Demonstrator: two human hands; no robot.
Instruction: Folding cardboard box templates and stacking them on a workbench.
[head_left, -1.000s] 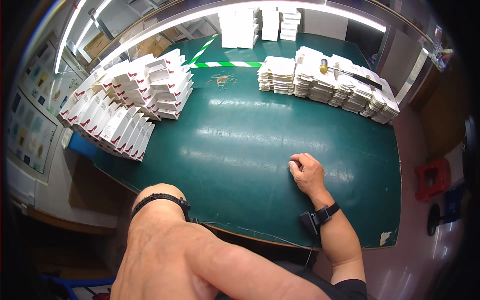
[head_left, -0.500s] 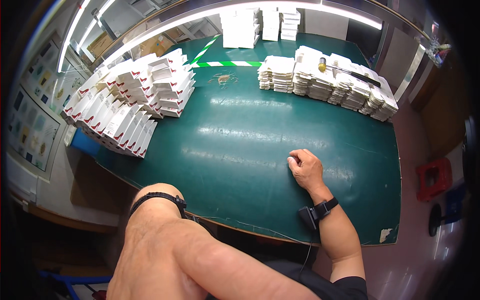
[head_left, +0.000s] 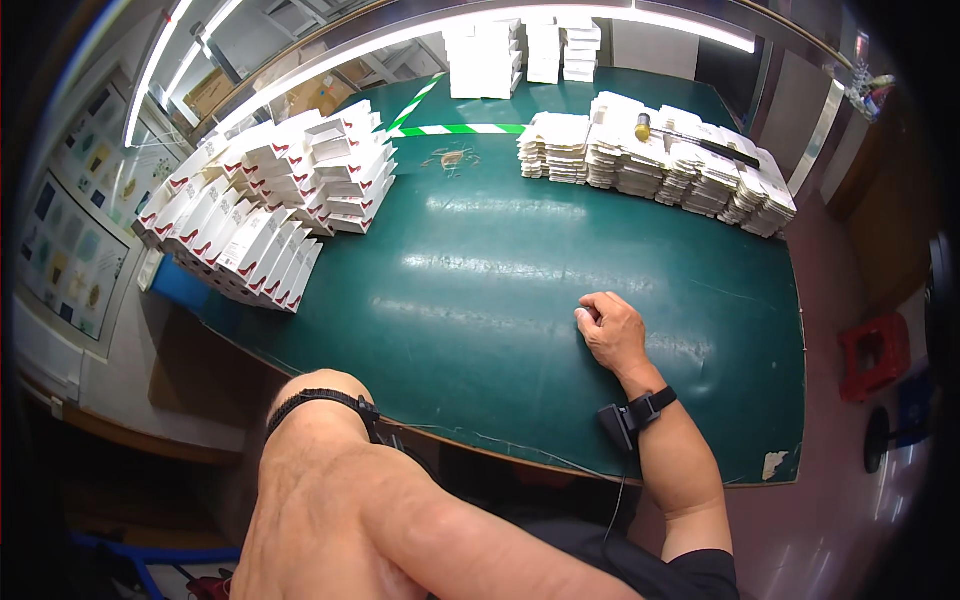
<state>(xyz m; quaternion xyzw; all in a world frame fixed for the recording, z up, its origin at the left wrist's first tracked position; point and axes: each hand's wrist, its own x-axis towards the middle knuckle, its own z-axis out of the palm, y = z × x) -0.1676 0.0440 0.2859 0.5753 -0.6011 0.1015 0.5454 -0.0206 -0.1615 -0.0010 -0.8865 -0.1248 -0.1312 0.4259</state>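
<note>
My right hand (head_left: 612, 330) rests on the green tabletop (head_left: 480, 350). Its fingers are curled in, with the thumb near the index finger, and nothing shows in it. A black strap with a small box-shaped device (head_left: 625, 422) sits on that wrist. Very close and large at the lower left is my left hand (head_left: 320, 510), raised toward the camera, a black band (head_left: 322, 400) around its wrist. Its fingertips lie outside the picture, so what it touches is hidden. No carton is in contact with my right hand.
White cartons with red marks (head_left: 245, 240) are piled at the left. Flat white card stacks (head_left: 640, 160) stand at the far right, a yellow-ended tool (head_left: 643, 127) on top. More white stacks (head_left: 483, 65) stand behind green-striped tape (head_left: 460, 130). A red stool (head_left: 874, 357) is at the right.
The whole view has shifted slightly, so the cartons and my left hand appear a little further right. My right hand keeps its place and curl on the table.
</note>
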